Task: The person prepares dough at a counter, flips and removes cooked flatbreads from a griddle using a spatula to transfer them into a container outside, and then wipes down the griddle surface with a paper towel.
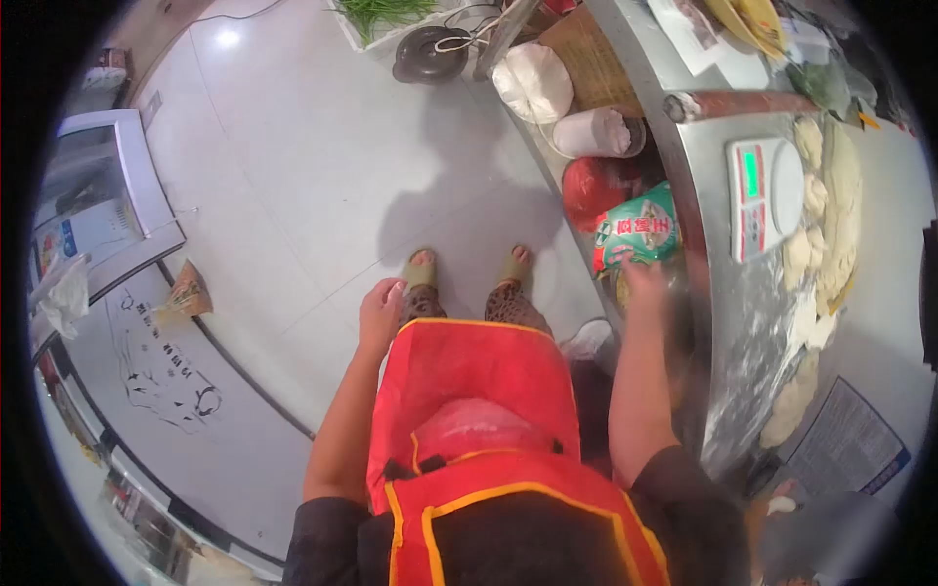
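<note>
On the shelf under the steel worktop sits a green and red printed plastic bag (640, 225). My right hand (640, 278) is at its lower edge, fingers closed on the plastic, though the fingertips are partly hidden. My left hand (383, 308) hangs beside the red apron (479, 371), above the floor, with loosely bent fingers and nothing visible in it. Next to the bag lies a red bundle (591, 193), and behind that is a clear container holding a white bag (596, 132).
On the worktop (728, 332) are a digital scale (752, 200), a rolling pin (738, 105) and several dough pieces (811, 249). A white wrapped bundle (532, 83) and a dark round lidded object (430, 54) stand ahead. A white-framed cabinet (186, 391) lines the left. Another person's shoe (588, 339) is beside me.
</note>
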Demonstrator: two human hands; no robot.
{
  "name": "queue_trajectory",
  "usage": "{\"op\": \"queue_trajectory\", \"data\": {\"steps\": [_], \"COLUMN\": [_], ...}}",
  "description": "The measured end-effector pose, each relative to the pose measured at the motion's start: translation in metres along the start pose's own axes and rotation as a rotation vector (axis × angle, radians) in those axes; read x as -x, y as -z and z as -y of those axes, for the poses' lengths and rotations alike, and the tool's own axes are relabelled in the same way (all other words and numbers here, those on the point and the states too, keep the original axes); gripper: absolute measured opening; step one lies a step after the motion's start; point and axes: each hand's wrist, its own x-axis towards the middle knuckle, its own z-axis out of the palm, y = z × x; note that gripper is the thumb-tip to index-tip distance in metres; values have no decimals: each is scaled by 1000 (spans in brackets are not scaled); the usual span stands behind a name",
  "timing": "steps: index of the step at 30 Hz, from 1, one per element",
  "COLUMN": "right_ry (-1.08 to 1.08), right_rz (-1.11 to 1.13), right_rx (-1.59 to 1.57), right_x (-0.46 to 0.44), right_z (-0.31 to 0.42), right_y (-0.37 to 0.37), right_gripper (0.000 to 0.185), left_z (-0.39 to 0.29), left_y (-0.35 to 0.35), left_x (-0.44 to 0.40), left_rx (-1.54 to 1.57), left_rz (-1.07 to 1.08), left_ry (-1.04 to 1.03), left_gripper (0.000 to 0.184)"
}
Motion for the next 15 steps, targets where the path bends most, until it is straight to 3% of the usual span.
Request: {"op": "queue_trajectory", "data": {"steps": [10,15], "right_ry": [237,359], "right_rz": [-39,-101], "right_rx": [-37,-55], "right_x": [-188,-258], "right_z": [38,54], "right_y": [-69,-94], "right_gripper": [33,32], "left_z": [-4,11], "left_y": [-56,-73], "left_x": [-127,-198], "left_rx": [72,148], "left_rz": [-33,-53], "left_ry": [-263,-287], "left_gripper": [22,22]}}
